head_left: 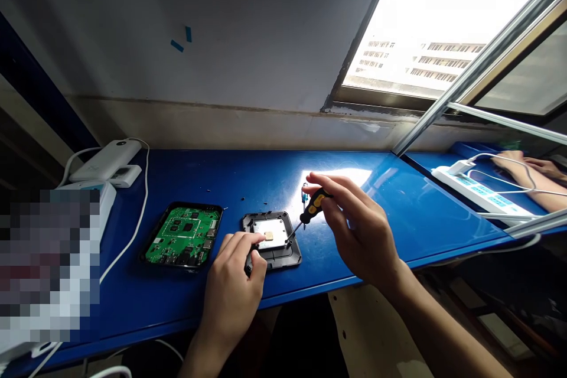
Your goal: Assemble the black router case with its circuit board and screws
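Observation:
My right hand [361, 224] grips a screwdriver [315, 205] with a black and yellow handle. Its shaft slants down to the left, and the tip meets the right side of a silver metal plate [275, 241]. That plate sits inside a black plastic cover [287, 260] and has a small tan pad [269, 236] on it. My left hand [234, 269] holds the cover's left side, thumb at the near edge and index finger resting on the plate. Left of it lies a black housing with a green circuit board [188, 233] inside.
Behind the held screwdriver lies a blue-handled screwdriver [305, 194], partly hidden. Small dark screws [243, 198] are scattered on the blue table [186, 171]. White devices [108, 159] and a cable are at left. Beyond a metal frame are a power strip [485, 192] and another person's arms [531, 174].

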Tool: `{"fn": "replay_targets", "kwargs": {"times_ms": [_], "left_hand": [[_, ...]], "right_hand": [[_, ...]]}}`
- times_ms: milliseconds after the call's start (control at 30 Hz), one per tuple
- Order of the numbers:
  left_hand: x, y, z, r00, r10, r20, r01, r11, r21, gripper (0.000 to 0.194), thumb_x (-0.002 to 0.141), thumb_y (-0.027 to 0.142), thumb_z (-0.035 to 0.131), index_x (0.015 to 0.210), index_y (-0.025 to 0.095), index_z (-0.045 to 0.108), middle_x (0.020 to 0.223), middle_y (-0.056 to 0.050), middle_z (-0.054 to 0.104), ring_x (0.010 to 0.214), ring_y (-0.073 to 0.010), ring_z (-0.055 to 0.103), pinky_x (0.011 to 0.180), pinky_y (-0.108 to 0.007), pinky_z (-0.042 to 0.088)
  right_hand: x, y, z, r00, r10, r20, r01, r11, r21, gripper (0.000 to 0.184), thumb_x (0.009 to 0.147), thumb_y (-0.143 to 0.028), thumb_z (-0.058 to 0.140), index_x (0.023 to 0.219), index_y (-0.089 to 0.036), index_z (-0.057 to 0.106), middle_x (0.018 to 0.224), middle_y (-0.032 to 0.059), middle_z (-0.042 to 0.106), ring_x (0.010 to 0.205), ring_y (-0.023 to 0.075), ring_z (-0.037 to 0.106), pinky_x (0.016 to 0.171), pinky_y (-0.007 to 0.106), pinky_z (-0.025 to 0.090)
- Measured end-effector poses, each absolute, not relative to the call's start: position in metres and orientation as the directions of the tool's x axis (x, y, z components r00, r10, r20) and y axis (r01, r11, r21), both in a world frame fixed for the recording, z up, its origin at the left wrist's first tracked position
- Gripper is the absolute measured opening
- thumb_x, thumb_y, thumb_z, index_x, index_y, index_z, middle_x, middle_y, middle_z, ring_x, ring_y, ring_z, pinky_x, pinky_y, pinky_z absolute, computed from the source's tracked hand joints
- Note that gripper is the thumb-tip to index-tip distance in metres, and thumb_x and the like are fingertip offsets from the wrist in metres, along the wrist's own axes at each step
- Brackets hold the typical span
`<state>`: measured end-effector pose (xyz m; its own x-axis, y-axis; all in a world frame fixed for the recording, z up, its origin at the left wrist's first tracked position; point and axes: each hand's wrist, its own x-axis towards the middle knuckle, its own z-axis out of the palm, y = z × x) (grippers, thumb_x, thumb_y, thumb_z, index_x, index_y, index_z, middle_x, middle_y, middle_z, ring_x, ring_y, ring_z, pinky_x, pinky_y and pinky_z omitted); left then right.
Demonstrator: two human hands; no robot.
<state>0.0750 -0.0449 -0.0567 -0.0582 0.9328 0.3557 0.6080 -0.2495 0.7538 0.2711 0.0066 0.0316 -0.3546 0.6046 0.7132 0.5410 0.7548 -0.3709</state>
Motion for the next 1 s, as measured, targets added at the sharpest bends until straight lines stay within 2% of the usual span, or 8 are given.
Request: {"fn": "replay_targets", "kwargs": {"times_ms": [100, 267, 400, 500, 600, 700, 867, 1000], "left_hand": [[0.0748, -0.0447, -0.0569, -0.057, 0.933, 0.355, 0.608, -0.25, 0.754, 0.026, 0.095, 0.023, 0.042, 0.102, 0.025, 0.068, 0.101, -0.002, 0.072, 0.1, -0.0221, 0.064, 0.087, -0.037, 0.052], [0.0746, -0.0444, -0.0575, -0.067, 0.938, 0.341, 0.605, -0.233, 0.761, 0.025, 0.096, 0.025, 0.043, 0.103, 0.025, 0.067, 0.101, -0.001, 0.072, 0.101, -0.022, 0.063, 0.087, -0.037, 0.052], [0.0748, -0.045, -0.0573, -0.063, 0.935, 0.348, 0.601, -0.243, 0.761, 0.024, 0.097, 0.028, 0.044, 0.101, 0.025, 0.067, 0.101, -0.001, 0.072, 0.1, -0.022, 0.064, 0.087, -0.036, 0.052], [0.0749, -0.0455, -0.0565, -0.068, 0.935, 0.347, 0.6, -0.24, 0.763, 0.023, 0.097, 0.03, 0.045, 0.101, 0.026, 0.067, 0.101, -0.002, 0.072, 0.1, -0.0221, 0.064, 0.087, -0.037, 0.052], [0.0748, -0.0456, -0.056, -0.073, 0.941, 0.33, 0.599, -0.223, 0.769, 0.023, 0.098, 0.032, 0.046, 0.102, 0.025, 0.067, 0.102, -0.002, 0.072, 0.101, -0.0226, 0.063, 0.088, -0.037, 0.052], [0.0748, -0.0456, -0.0558, -0.073, 0.945, 0.318, 0.594, -0.216, 0.775, 0.023, 0.098, 0.032, 0.046, 0.102, 0.026, 0.067, 0.102, -0.002, 0.072, 0.102, -0.0226, 0.063, 0.088, -0.038, 0.052], [0.0747, -0.0463, -0.0554, -0.074, 0.94, 0.333, 0.592, -0.227, 0.774, 0.023, 0.098, 0.034, 0.047, 0.101, 0.025, 0.068, 0.101, -0.002, 0.072, 0.101, -0.0226, 0.064, 0.088, -0.038, 0.052], [0.0747, -0.0466, -0.0552, -0.075, 0.945, 0.32, 0.593, -0.215, 0.776, 0.023, 0.099, 0.034, 0.047, 0.103, 0.025, 0.068, 0.103, -0.002, 0.072, 0.102, -0.0225, 0.064, 0.088, -0.037, 0.053]], "right_hand": [[0.2716, 0.0058, 0.0316, -0.35, 0.607, 0.714, 0.544, 0.752, -0.373, 0.04, 0.098, -0.01, 0.059, 0.137, -0.021, 0.058, 0.105, 0.0057, 0.072, 0.088, 0.0147, 0.071, 0.079, 0.031, 0.06], [0.2734, 0.0087, 0.0287, -0.269, 0.597, 0.756, 0.609, 0.713, -0.347, 0.024, 0.087, -0.023, 0.078, 0.109, -0.019, 0.071, 0.087, 0.0022, 0.066, 0.073, 0.0147, 0.067, 0.064, 0.029, 0.057], [0.273, 0.0062, 0.0292, -0.334, 0.599, 0.728, 0.543, 0.754, -0.371, 0.034, 0.1, -0.012, 0.053, 0.132, -0.021, 0.061, 0.113, 0.0086, 0.069, 0.095, 0.0172, 0.071, 0.079, 0.033, 0.061], [0.2726, 0.005, 0.0299, -0.347, 0.617, 0.706, 0.556, 0.741, -0.375, 0.043, 0.099, -0.011, 0.055, 0.141, -0.023, 0.054, 0.113, 0.0063, 0.072, 0.092, 0.0155, 0.073, 0.081, 0.032, 0.062], [0.2726, 0.0069, 0.0298, -0.279, 0.63, 0.725, 0.634, 0.688, -0.354, 0.037, 0.091, -0.021, 0.073, 0.127, -0.022, 0.064, 0.095, 0.0026, 0.072, 0.078, 0.0152, 0.071, 0.072, 0.03, 0.061], [0.2724, 0.0088, 0.0299, -0.279, 0.607, 0.744, 0.632, 0.699, -0.334, 0.02, 0.09, -0.025, 0.075, 0.109, -0.021, 0.07, 0.088, 0.0025, 0.068, 0.075, 0.0161, 0.069, 0.067, 0.03, 0.059], [0.2722, 0.0059, 0.0296, -0.36, 0.617, 0.699, 0.551, 0.746, -0.374, 0.042, 0.101, -0.011, 0.049, 0.14, -0.024, 0.055, 0.115, 0.0083, 0.07, 0.097, 0.018, 0.071, 0.082, 0.037, 0.062], [0.2735, 0.0064, 0.026, -0.273, 0.64, 0.719, 0.631, 0.683, -0.368, 0.042, 0.095, -0.017, 0.065, 0.136, -0.025, 0.057, 0.105, 0.0045, 0.074, 0.085, 0.0162, 0.072, 0.075, 0.032, 0.062]]}}
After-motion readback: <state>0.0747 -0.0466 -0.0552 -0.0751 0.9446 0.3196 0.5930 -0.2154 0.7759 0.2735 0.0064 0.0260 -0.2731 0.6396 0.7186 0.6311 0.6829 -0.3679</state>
